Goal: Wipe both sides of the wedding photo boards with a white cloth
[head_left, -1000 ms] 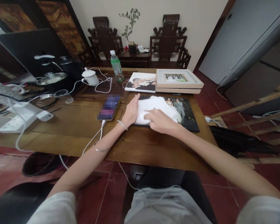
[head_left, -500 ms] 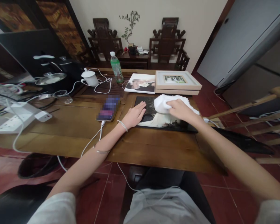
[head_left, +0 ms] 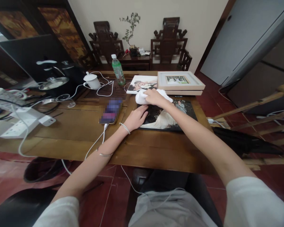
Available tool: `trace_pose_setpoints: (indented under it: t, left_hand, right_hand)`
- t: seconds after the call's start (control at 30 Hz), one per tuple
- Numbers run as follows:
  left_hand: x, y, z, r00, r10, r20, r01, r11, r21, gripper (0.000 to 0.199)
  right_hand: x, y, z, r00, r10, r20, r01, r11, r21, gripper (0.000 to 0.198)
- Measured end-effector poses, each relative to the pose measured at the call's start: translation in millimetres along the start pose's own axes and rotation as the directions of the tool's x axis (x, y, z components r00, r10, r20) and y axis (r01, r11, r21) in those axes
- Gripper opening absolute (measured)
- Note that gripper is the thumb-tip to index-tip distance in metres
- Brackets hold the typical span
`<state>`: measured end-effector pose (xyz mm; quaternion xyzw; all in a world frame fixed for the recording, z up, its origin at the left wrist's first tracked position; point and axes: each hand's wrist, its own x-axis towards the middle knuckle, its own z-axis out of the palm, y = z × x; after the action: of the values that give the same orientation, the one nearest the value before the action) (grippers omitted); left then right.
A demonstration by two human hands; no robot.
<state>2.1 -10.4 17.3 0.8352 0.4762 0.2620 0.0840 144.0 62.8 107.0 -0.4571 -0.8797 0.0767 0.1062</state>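
Note:
A dark photo panel (head_left: pixel 163 121) with a pale dress pictured on it lies flat on the wooden table. My left hand (head_left: pixel 136 119) rests on the panel's left edge, fingers stretched out and holding nothing. Bunched in my right hand (head_left: pixel 155 97) is a white cloth (head_left: pixel 142 97), pressed at the panel's far left corner. Part of the cloth trails to the right behind my fingers. My right forearm hides some of the panel's right half.
Behind the panel lie a white-edged photo print (head_left: pixel 144 82) and stacked picture frames (head_left: pixel 181 82). A phone (head_left: pixel 111 111) on a cable sits left of my hand. Further left are a green bottle (head_left: pixel 118 70), a lidded white cup (head_left: pixel 91 81), and a power strip (head_left: pixel 23 123).
My right hand has swept the white cloth leftward across the panel, from its right half to the far left corner. The left hand stays in place.

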Motion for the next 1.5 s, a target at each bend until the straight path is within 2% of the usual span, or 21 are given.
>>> trace_pose_setpoints:
  t: [0.13, 0.3, 0.4, 0.5, 0.67, 0.77, 0.87, 1.03, 1.17, 1.27, 1.37, 1.5]
  left_hand:
    - [0, 1, 0, 1.000, -0.008, 0.012, 0.008, 1.000, -0.008, 0.047]
    - [0, 1, 1, 1.000, -0.024, 0.020, 0.024, 1.000, -0.019, 0.047]
    - [-1, 1, 2, 0.999, -0.033, 0.023, 0.034, 0.999, -0.026, 0.048]
    - [-1, 1, 2, 0.999, -0.047, 0.015, 0.048, 0.998, -0.033, 0.047]
    - [-1, 1, 3, 0.998, -0.061, -0.001, 0.061, 0.997, -0.048, 0.046]
    - [-1, 1, 3, 0.997, -0.072, -0.008, 0.071, 0.995, -0.068, 0.047]
    - [-2, 0, 3, 0.997, -0.079, -0.012, 0.078, 0.994, -0.081, 0.048]
    - [-2, -1, 1, 0.995, -0.096, 0.003, 0.096, 0.993, -0.067, 0.051]
    - [-2, -4, 2, 0.991, -0.130, 0.036, 0.131, 0.991, -0.041, 0.054]
    - [-2, -6, 3, 0.989, -0.138, 0.050, 0.139, 0.990, -0.029, 0.054]
    - [-3, -6, 3, 0.989, -0.142, 0.051, 0.143, 0.989, -0.024, 0.054]
    - [-3, -4, 3, 0.988, -0.148, 0.045, 0.149, 0.988, -0.025, 0.053]
  right_hand:
    - [-27, 31, -9, 0.996, 0.081, -0.038, -0.082, 0.996, -0.022, 0.029]
    - [-83, 93, -27, 0.972, 0.210, -0.105, -0.217, 0.974, -0.062, 0.019]
    - [-120, 113, -30, 0.962, 0.251, -0.111, -0.263, 0.959, -0.108, 0.017]
    - [-161, 104, -22, 0.978, 0.202, -0.054, -0.208, 0.967, -0.146, 0.021]
    - [-234, 51, -2, 1.000, -0.003, -0.004, 0.003, 0.993, -0.119, 0.031]
    - [-257, 30, 2, 0.994, -0.091, 0.052, 0.094, 0.993, -0.066, 0.035]
    - [-251, 30, 1, 0.991, -0.114, 0.067, 0.117, 0.993, -0.031, 0.039]
    - [-198, 67, -4, 0.993, -0.103, 0.053, 0.105, 0.993, -0.046, 0.046]
    - [-152, 101, -4, 0.998, -0.033, 0.058, 0.039, 0.994, -0.097, 0.053]
    - [-131, 115, -3, 0.998, 0.030, 0.051, -0.024, 0.991, -0.128, 0.059]
    - [-132, 113, -2, 0.999, 0.009, 0.052, -0.001, 0.989, -0.146, 0.061]
    - [-166, 88, 0, 0.994, -0.083, 0.069, 0.092, 0.986, -0.142, 0.057]
